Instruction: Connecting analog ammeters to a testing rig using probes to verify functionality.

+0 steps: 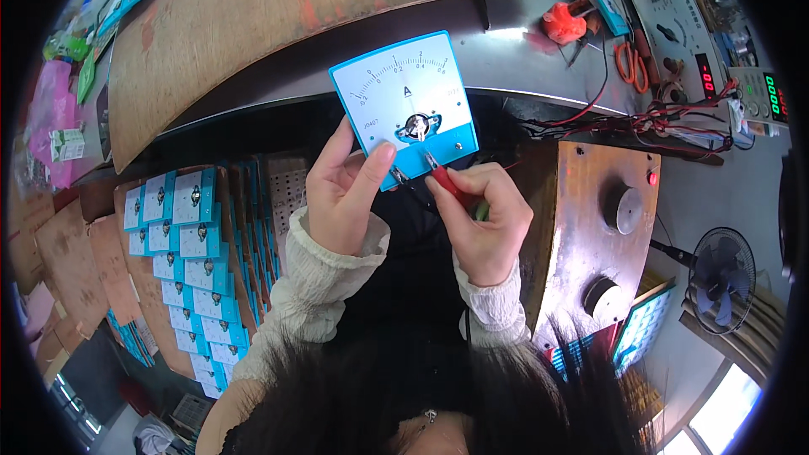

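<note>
My left hand (344, 190) grips an ammeter (396, 88) by its lower left corner, thumb on the front. The ammeter has a white dial face, a blue rim and a blue lower strip, with the needle mechanism bare in a cut-out. Between the thumb and fingers of my right hand (489, 223) is a red crocodile clip (447, 181), its metal tip at the blue strip's lower middle. A dark clip (399, 175) sits at the ammeter's bottom edge beside my left thumb; whether it bites on a terminal I cannot tell.
Overlapping rows of similar meters (202, 265) stand on boards at left. A wooden board (253, 42) lies on the metal bench ahead. To the right are a box with two black knobs (581, 227), tangled leads (649, 122), orange-handled scissors (628, 67), a control panel (666, 13) and a fan (722, 280).
</note>
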{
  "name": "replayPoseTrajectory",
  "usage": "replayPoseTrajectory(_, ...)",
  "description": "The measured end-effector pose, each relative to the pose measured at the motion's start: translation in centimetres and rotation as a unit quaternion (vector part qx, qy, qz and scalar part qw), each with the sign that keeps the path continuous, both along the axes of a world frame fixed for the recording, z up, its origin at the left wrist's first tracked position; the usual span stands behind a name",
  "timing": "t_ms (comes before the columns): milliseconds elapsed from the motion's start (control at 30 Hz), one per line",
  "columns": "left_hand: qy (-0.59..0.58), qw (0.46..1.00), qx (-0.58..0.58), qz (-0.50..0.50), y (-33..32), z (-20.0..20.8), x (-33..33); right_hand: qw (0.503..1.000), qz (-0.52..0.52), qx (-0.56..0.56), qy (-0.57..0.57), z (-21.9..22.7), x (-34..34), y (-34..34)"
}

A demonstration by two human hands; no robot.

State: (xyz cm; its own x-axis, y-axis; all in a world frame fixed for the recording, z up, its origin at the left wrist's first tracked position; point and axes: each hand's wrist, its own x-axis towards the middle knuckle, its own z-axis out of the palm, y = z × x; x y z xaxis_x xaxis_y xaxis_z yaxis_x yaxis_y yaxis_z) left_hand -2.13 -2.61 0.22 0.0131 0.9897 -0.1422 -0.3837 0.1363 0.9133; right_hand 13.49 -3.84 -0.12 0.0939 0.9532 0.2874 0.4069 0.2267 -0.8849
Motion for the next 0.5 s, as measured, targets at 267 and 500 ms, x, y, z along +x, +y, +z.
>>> replayPoseTrajectory(267,-0.016,1.0,-0.019,-0.008,-0.3,-0.1,0.5,0.997,-0.001,0.022,0.076,-1.0,1.2,-1.0)
replayPoseTrajectory(500,0.006,1.0,-0.017,-0.006,-0.4,-0.3,1.3,1.0,-0.011,-0.01,0.02,-0.4,1.9,-1.0)
